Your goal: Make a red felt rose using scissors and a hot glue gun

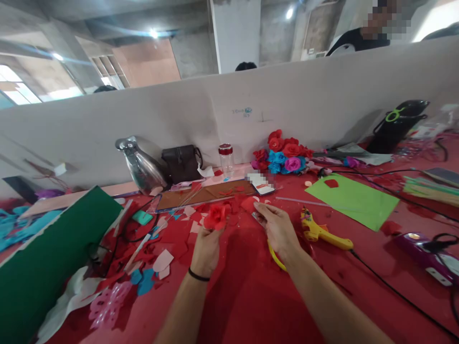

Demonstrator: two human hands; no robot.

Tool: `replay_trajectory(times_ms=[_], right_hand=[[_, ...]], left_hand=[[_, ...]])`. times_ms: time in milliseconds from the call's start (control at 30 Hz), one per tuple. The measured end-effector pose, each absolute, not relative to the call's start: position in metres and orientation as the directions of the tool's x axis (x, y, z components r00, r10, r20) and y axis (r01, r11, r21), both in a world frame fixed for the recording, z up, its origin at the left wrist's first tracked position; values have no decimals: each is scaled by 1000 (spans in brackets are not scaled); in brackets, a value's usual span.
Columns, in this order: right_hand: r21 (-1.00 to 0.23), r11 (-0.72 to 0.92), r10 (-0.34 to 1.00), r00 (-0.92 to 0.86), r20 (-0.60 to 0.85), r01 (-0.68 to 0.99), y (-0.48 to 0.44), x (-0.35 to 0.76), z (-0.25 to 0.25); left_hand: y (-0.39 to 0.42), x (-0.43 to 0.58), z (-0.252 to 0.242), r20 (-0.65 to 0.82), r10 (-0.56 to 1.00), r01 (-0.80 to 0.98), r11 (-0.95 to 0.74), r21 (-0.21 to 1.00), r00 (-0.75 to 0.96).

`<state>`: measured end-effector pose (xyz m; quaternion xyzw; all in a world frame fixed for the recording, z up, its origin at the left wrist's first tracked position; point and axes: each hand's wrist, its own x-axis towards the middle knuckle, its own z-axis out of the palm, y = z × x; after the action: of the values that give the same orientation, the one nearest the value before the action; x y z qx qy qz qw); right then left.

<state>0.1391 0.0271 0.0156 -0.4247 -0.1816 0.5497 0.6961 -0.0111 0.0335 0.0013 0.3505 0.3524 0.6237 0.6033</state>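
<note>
My left hand (206, 248) is closed round the base of a red paper rose (216, 216), holding it upright over the red table. My right hand (278, 228) is closed in a pinch on a small red paper petal (248, 204) just to the right of the rose. Under my right wrist lie yellow-handled scissors (275, 255). A yellow glue gun (321, 231) rests on the table right of my right hand, its black cord trailing to the right.
A green paper sheet (355, 199) lies at the right, a dark green board (46, 258) at the left. Paper scraps (154, 253) litter the left. A bunch of finished paper flowers (283, 155), a jar (226, 160), a brown bag (182, 163) and a metal jug (139, 165) stand along the grey partition. A person is behind it.
</note>
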Motion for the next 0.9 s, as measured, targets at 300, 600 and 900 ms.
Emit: replay_trajectory(times_ms=[300, 600, 900], right_hand=[[-699, 11, 936, 254, -245, -715, 19, 134, 24], [-653, -6, 937, 224, -269, -758, 15, 128, 30], [-624, 15, 946, 214, -244, -781, 10, 120, 31]], left_hand=[[30, -14, 3, 350, 931, -101, -360, 928, -104], [30, -6, -2, 199, 959, -150, -231, 961, -200], [26, 9, -5, 58, 991, -350, -99, 932, -124]])
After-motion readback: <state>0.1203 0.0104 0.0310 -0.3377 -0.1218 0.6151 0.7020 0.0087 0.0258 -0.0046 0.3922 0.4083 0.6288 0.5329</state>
